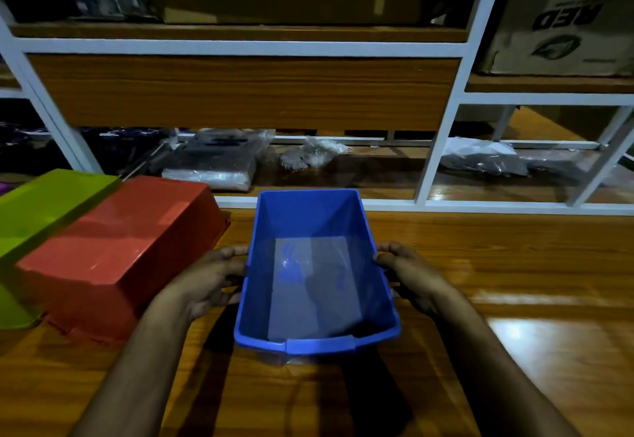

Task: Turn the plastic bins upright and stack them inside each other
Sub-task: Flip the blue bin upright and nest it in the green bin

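My left hand (209, 279) and right hand (410, 273) grip the upright blue bin's (317, 272) long rims, fingers curled, on the wooden table (514, 333); next, the overturned red bin (116, 255) beside it needs righting and nesting.

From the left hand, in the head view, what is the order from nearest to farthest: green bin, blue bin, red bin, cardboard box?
Measured from the left hand:
1. Blue bin: gripped by this hand, upright, in the centre.
2. Red bin: upside down, just to the left.
3. Green bin: upside down, beyond the red one.
4. Cardboard box: on the shelf, upper right.
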Demonstrator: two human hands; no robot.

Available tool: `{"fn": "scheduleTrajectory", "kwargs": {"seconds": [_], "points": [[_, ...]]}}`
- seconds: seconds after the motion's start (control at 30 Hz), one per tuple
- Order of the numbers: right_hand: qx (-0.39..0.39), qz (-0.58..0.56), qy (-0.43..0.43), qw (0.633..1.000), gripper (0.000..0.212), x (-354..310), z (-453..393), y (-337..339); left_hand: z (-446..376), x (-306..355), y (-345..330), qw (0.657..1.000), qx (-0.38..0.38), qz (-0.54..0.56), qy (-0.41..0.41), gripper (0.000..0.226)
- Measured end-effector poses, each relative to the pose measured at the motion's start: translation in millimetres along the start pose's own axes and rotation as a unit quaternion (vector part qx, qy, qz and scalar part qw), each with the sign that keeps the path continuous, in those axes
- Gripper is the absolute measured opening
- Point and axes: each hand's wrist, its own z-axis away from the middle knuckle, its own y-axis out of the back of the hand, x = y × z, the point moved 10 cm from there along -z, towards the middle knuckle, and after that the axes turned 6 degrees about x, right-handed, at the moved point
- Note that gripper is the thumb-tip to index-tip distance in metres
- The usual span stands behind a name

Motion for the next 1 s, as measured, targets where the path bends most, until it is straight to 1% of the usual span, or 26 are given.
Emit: {"fn": "scheduleTrajectory", "kwargs": {"seconds": [0.1,0.2,0.27,0.33,0.4,0.47,0.53,0.6,0.67,0.73,0.77,0.9,1.0], "points": [[-0.012,-0.017,-0.007,1.0,0.018,6,-2,5,-1,0,-3,0.999,-0.027,0.027,-0.001,0.042],[-0.03,-0.076,-0.012,0.997,0.017,10,8,13,-3,1,-11,0.997,-0.052,0.051,-0.005,0.044],[-0.016,-0.11,-0.018,0.994,0.015,17,18,24,-4,4,-23,0.995,-0.081,0.058,-0.008,0.044],[-0.007,-0.122,-0.019,0.992,0.019,26,30,38,-4,8,-40,0.992,-0.112,0.062,-0.011,0.045],[0.025,-0.148,-0.016,0.989,0.024,35,49,59,-3,13,-65,0.986,-0.152,0.062,-0.01,0.046],[0.076,-0.172,-0.003,0.982,0.028,47,72,88,-2,18,-97,0.981,-0.189,0.044,-0.01,0.044],[0.121,-0.182,-0.004,0.976,0.013,62,98,115,1,22,-130,0.976,-0.219,0.017,-0.015,0.043],[0.161,-0.199,-0.005,0.967,0.018,81,128,146,7,22,-171,0.967,-0.254,-0.014,-0.025,0.045],[0.204,-0.223,-0.011,0.953,0.012,100,161,173,17,22,-213,0.957,-0.286,-0.039,-0.038,0.046],[0.248,-0.25,-0.007,0.936,0.018,119,201,204,37,18,-264,0.942,-0.328,-0.066,-0.04,0.045],[0.265,-0.259,-0.002,0.929,0.018,127,220,218,51,14,-289,0.933,-0.349,-0.076,-0.036,0.044],[0.329,-0.29,0.012,0.898,0.021,164,293,277,100,4,-385,0.904,-0.416,-0.097,-0.028,0.06],[0.385,-0.288,0.016,0.877,0.02,191,346,327,132,-5,-457,0.885,-0.453,-0.105,-0.027,0.06]]}}
